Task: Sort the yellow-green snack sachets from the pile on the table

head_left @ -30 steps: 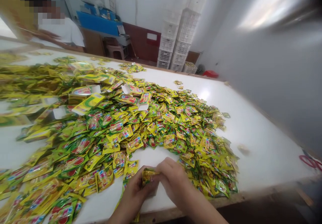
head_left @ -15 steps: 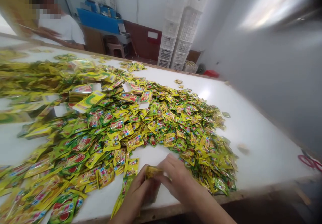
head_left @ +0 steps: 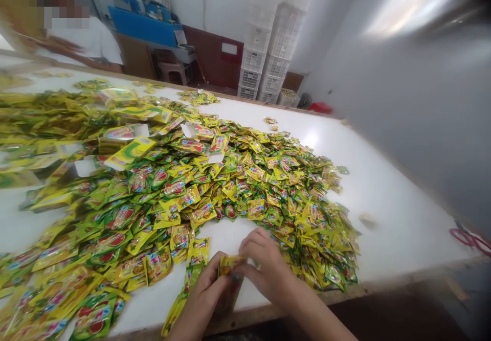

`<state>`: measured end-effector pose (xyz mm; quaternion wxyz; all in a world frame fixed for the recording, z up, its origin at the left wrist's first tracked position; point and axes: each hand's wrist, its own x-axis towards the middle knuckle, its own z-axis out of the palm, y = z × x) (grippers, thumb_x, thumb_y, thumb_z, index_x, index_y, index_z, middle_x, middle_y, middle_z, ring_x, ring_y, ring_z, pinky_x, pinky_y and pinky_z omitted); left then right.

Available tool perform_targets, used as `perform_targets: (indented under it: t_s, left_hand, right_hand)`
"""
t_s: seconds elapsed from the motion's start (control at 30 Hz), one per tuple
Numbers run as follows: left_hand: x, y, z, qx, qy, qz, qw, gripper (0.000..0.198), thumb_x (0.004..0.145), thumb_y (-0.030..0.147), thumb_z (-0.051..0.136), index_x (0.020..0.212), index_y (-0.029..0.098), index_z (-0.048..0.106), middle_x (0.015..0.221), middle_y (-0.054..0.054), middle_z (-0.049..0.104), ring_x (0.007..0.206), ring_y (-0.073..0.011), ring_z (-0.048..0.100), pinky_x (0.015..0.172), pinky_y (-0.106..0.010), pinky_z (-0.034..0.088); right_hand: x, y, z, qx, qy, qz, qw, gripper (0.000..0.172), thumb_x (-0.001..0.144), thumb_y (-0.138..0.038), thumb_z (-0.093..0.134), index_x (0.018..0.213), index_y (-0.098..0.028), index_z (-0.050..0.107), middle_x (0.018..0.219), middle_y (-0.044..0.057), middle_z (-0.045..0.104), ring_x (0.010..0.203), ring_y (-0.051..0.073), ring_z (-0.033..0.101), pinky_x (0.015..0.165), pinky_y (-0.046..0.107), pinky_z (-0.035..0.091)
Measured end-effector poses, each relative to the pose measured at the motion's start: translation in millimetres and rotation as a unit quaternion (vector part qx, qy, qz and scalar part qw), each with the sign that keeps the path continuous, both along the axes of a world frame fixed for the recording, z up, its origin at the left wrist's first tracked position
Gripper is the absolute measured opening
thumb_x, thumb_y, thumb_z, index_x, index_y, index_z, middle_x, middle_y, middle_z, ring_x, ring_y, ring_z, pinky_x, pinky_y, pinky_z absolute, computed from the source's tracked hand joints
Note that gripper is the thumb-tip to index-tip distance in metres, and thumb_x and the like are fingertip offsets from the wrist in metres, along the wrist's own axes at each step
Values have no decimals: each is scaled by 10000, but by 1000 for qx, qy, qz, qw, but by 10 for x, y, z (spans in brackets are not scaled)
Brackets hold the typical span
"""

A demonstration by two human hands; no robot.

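Note:
At the front edge of the white table, my left hand is closed around what looks like a small carton, its side dark and blurred. A yellow candy sachet shows at the top, between my two hands. The fingers of my right hand are bent and pinch at that sachet's right end. Beside my left wrist lies a line of overlapping yellow and green sachets. A large heap of sachets curves around both hands, some printed with watermelon slices.
Several opened cartons lie on the heap at left. Red-handled scissors rest by the table's right edge. Beyond the table stand stacked white crates, a blue-topped desk and a person in a white shirt.
The view has shifted slightly, so the scene sits a little further left and up. Both hands stay together at the carton; my right fingers have moved slightly over the sachet.

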<state>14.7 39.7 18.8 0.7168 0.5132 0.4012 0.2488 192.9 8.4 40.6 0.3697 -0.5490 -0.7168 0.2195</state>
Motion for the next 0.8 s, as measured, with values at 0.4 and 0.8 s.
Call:
perform_targets:
  t_s: [0.4,0.8]
  left_hand:
    - [-163,0,17,75,33,-73,994,331,837,311,628,1164,260,631,1204,-22,661,1121,-250,573,978,-305,411]
    - [-441,-56,11,-104,-57,-39,992,427,864,444,567,1233,253,664,1418,-53,551,1389,-318,361,1186,-487,172]
  right_hand:
    - [-113,-123,113,-80,-140,78,984,332,746,-539,752,885,-238,737,1195,88,597,1201,317,422,1027,485,356]
    - [-291,-271,-316,-314,470,-63,823,318,732,-424,777,774,-160,604,565,-30,555,429,94,487,368,184,375]
